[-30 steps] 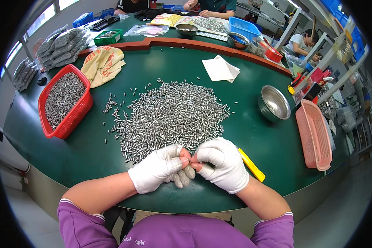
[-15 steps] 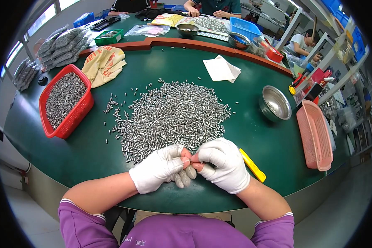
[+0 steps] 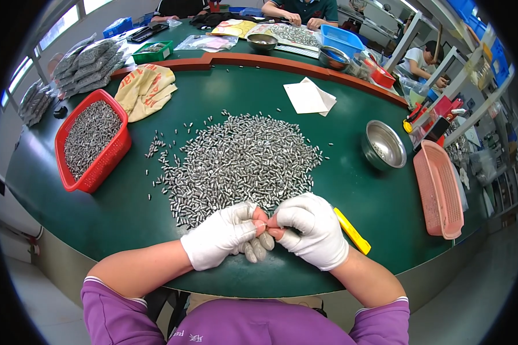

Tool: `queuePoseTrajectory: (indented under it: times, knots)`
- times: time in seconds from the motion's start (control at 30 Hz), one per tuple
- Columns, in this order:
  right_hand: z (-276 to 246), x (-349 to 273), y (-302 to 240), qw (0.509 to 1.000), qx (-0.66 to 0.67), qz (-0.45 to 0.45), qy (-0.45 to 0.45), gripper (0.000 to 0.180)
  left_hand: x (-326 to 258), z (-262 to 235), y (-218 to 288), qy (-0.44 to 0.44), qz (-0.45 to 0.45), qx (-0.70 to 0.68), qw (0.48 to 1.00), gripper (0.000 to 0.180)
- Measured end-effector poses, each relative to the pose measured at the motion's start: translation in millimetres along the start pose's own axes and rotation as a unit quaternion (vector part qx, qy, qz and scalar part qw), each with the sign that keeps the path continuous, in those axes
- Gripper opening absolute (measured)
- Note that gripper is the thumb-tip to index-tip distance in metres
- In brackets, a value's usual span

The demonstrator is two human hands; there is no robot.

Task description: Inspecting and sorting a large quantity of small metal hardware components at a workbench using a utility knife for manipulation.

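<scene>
Metal pieces (image 3: 242,161) lie heaped on the green table (image 3: 351,187), at twelve o'clock from the gloved left hand (image 3: 218,234) and right hand (image 3: 315,233). Both hands meet at bare fingertips (image 3: 276,233), pinched closed; I cannot tell what, if anything, they grasp. A yellow tool (image 3: 352,231) lies at the right hand's three o'clock. From the hands, a red basket (image 3: 108,163) of similar pieces (image 3: 91,138) stands at ten o'clock, a steel bowl (image 3: 393,140) at two.

Item (image 3: 266,226) between the hands (image 3: 218,237) too small to tell
</scene>
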State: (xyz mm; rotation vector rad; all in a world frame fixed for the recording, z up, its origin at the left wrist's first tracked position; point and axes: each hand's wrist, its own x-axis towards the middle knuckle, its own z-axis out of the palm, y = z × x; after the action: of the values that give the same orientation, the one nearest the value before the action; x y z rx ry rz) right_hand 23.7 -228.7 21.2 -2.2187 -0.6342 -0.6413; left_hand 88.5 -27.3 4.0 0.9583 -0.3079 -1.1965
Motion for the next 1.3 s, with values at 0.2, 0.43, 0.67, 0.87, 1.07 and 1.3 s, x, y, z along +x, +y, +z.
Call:
queuePoseTrajectory:
  times: [0.2, 0.43, 0.67, 0.87, 1.07, 1.3]
  knots:
    - [-0.2, 0.1, 0.1, 1.000, 0.000, 0.000, -0.001, 0.024, -0.1, 0.0, 1.0, -0.003, -0.002, -0.001, 1.000, 0.024]
    - [-0.9, -5.3, 1.9, 0.999, 0.007, 0.035, -0.035, 0.018, 0.1, -0.1, 0.7, -0.003, -0.003, -0.001, 1.000, 0.025]
    - [-2.2, 1.6, -0.4, 1.000, 0.015, -0.002, -0.015, 0.023, -0.9, 3.4, 3.4, 0.009, 0.000, 0.043, 0.999, 0.026]
    - [-3.0, 0.7, -0.1, 1.000, 0.018, -0.004, -0.022, 0.022, -1.2, 4.5, 2.9, 0.013, 0.004, 0.048, 0.999, 0.026]
    - [-3.5, -1.1, -0.2, 0.999, 0.024, 0.003, -0.024, 0.021, -2.8, 6.1, 5.0, 0.014, -0.002, 0.052, 0.999, 0.025]
    - [-4.9, -0.5, 0.3, 0.998, 0.042, -0.007, -0.043, 0.021, -3.2, 4.4, 6.7, 0.004, -0.002, 0.091, 0.996, 0.022]
